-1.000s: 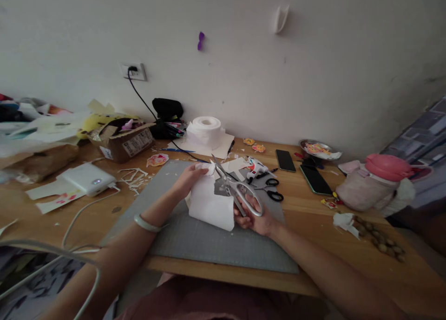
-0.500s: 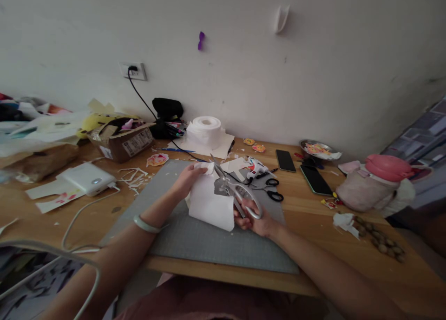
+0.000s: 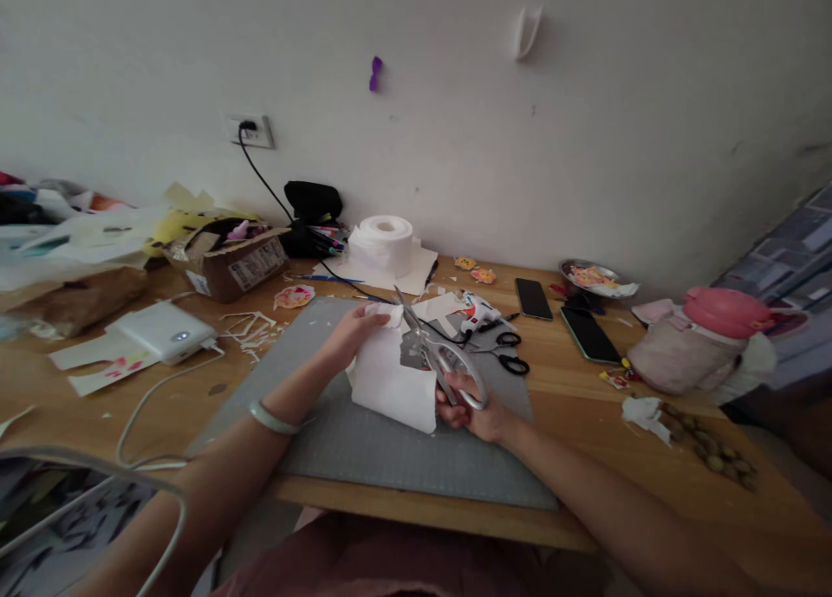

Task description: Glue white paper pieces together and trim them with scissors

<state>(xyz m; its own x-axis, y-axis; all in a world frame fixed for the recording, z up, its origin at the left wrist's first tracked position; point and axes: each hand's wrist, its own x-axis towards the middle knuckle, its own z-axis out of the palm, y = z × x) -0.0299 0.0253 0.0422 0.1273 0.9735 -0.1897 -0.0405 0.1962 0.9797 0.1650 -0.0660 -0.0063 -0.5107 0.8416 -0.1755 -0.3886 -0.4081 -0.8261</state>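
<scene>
My left hand (image 3: 360,330) pinches the upper left part of a white sheet of paper (image 3: 393,389), holding it above a grey cutting mat (image 3: 351,454). A ragged piece is gone from the sheet's upper right side. Silver-handled scissors (image 3: 456,363) are in my right hand (image 3: 473,406), fingers through and around the handles. Their blades point up and away from me, at the cut edge of the paper near my left fingertips. Just beyond lie black-handled scissors (image 3: 509,353) and a white glue gun (image 3: 479,314), partly over paper offcuts.
At the back stands a white tissue roll (image 3: 381,249). To the left are a cardboard box (image 3: 237,268), a white power bank (image 3: 165,333) with a cable, and paper scraps. On the right lie two phones (image 3: 590,335), a metal bowl (image 3: 588,278) and a pink-lidded bottle (image 3: 698,346).
Hardly anything differs. The silver scissors and both hands stay in nearly the same place; the view has shifted very slightly.
</scene>
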